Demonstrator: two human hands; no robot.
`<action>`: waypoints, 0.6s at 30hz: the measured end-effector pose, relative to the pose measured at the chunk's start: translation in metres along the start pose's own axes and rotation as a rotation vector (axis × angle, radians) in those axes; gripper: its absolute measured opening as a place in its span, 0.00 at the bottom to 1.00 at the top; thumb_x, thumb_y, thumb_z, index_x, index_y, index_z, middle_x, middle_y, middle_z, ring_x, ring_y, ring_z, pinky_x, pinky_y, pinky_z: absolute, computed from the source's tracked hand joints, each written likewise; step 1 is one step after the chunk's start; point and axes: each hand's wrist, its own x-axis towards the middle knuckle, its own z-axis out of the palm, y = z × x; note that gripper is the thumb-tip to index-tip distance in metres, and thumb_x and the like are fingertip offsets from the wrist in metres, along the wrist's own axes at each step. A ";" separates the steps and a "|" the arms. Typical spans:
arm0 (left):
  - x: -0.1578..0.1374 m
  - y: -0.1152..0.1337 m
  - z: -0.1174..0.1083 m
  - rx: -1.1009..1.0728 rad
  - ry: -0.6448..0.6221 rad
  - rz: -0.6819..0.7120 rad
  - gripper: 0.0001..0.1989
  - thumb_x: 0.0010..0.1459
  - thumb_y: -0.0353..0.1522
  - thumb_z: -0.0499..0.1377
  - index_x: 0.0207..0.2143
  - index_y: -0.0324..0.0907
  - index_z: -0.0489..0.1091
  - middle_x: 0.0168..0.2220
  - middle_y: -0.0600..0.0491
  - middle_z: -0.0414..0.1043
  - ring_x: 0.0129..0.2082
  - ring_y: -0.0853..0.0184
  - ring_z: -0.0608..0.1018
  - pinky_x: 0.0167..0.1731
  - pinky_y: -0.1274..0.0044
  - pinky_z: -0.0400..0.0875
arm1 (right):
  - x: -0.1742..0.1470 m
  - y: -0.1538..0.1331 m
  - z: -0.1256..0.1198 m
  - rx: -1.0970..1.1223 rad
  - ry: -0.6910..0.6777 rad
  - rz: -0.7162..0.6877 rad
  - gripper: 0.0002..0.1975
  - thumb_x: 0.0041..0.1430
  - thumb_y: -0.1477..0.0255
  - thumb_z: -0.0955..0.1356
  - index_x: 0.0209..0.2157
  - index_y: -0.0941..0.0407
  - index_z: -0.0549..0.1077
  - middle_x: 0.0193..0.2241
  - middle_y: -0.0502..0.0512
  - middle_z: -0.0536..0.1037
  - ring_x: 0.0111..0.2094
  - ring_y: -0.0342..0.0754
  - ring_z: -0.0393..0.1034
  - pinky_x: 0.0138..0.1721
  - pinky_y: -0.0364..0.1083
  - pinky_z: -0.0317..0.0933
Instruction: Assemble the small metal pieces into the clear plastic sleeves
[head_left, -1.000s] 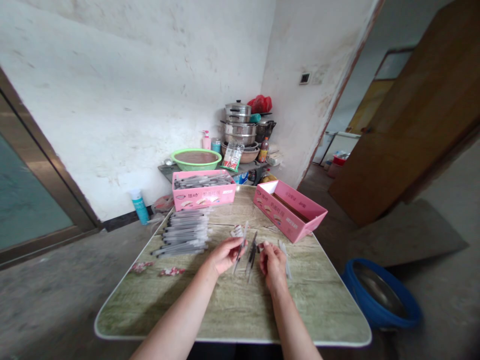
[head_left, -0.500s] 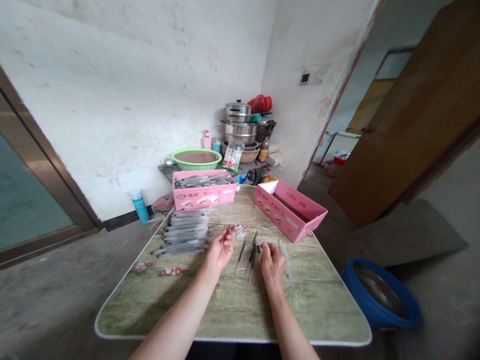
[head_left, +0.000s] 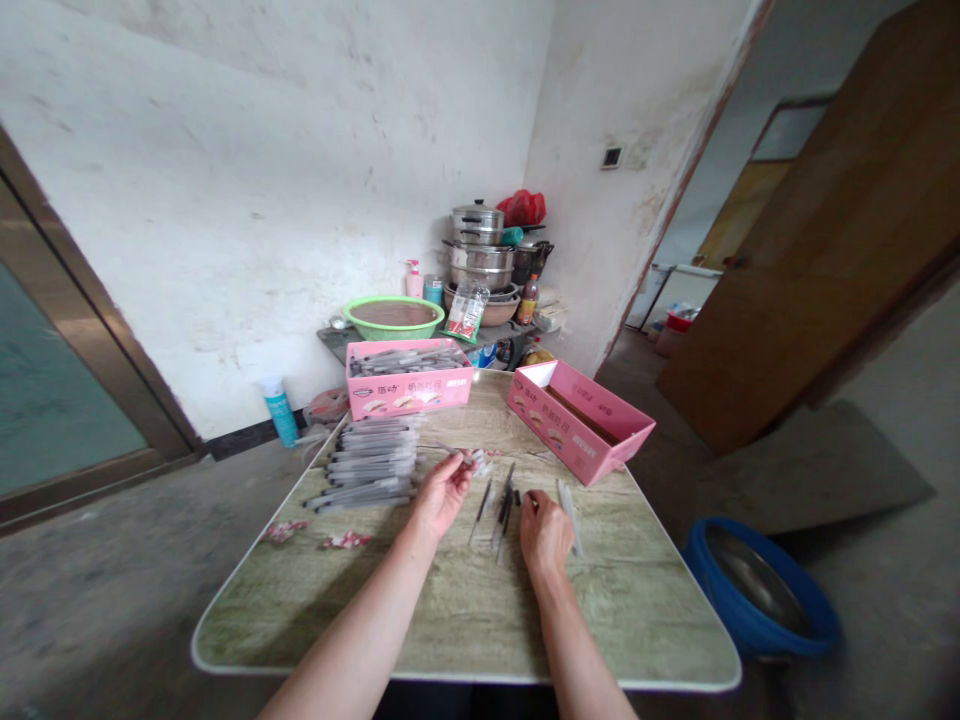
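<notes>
My left hand [head_left: 442, 495] is closed in a pinch above the middle of the table, with a thin, blurred pen at its fingertips. My right hand [head_left: 546, 532] rests low over the table, its fingers curled on what looks like a small black pen cap. Just left of it, other black caps [head_left: 517, 497] lie by a loose group of dark, thin pen refills [head_left: 504, 510]. Pale clear barrels [head_left: 570, 518] lie to its right, partly behind the hand. A layered stack of clear pens with dark ends [head_left: 371, 465] lies left of my left hand.
A pink box [head_left: 409, 392] full of pens stands at the back left of the table [head_left: 450, 620]. Another pink box [head_left: 581, 420] sits angled at the back right. Behind are a green basin [head_left: 394, 330] and stacked pots [head_left: 480, 262]. A blue tub [head_left: 817, 630] stands at right.
My right hand has turned slightly, its fingers curling further down by the caps. A thin pen now shows at the left fingertips, and that hand has shifted slightly right.
</notes>
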 end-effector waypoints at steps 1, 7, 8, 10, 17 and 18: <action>0.000 -0.001 -0.001 0.028 0.002 0.002 0.04 0.57 0.23 0.59 0.34 0.32 0.74 0.27 0.48 0.77 0.22 0.76 0.76 0.19 0.90 0.69 | -0.001 -0.001 0.000 -0.052 -0.034 -0.003 0.14 0.63 0.67 0.61 0.36 0.54 0.78 0.25 0.60 0.80 0.26 0.52 0.74 0.24 0.44 0.52; 0.001 -0.004 -0.002 0.114 0.011 -0.001 0.04 0.55 0.25 0.61 0.35 0.33 0.75 0.28 0.47 0.78 0.23 0.74 0.78 0.20 0.88 0.70 | -0.002 -0.006 -0.001 -0.206 -0.110 -0.056 0.10 0.61 0.66 0.64 0.33 0.54 0.76 0.25 0.60 0.80 0.27 0.51 0.76 0.24 0.42 0.54; 0.001 -0.004 -0.002 0.116 0.009 -0.001 0.04 0.55 0.25 0.61 0.35 0.33 0.75 0.28 0.47 0.78 0.23 0.74 0.78 0.20 0.88 0.70 | -0.002 -0.006 -0.001 -0.213 -0.112 -0.063 0.10 0.61 0.67 0.64 0.32 0.54 0.76 0.25 0.60 0.80 0.27 0.50 0.76 0.24 0.42 0.55; 0.001 -0.005 -0.002 0.117 0.002 0.000 0.05 0.55 0.24 0.61 0.35 0.33 0.75 0.28 0.47 0.78 0.24 0.73 0.78 0.20 0.88 0.69 | -0.002 -0.007 -0.002 -0.219 -0.113 -0.071 0.10 0.62 0.69 0.63 0.31 0.55 0.75 0.25 0.59 0.80 0.26 0.49 0.76 0.24 0.41 0.55; 0.000 -0.005 -0.001 0.142 -0.033 -0.003 0.05 0.55 0.25 0.62 0.36 0.33 0.75 0.28 0.47 0.78 0.24 0.73 0.79 0.21 0.87 0.70 | -0.004 -0.007 -0.004 0.102 -0.019 -0.038 0.10 0.60 0.68 0.63 0.35 0.55 0.75 0.23 0.56 0.79 0.23 0.49 0.72 0.24 0.42 0.54; 0.000 -0.005 -0.001 0.157 -0.048 -0.012 0.06 0.55 0.26 0.62 0.36 0.33 0.74 0.29 0.47 0.79 0.23 0.73 0.78 0.21 0.87 0.71 | -0.005 -0.008 -0.005 0.222 0.010 -0.063 0.11 0.60 0.67 0.63 0.36 0.55 0.75 0.22 0.54 0.78 0.22 0.48 0.71 0.24 0.43 0.55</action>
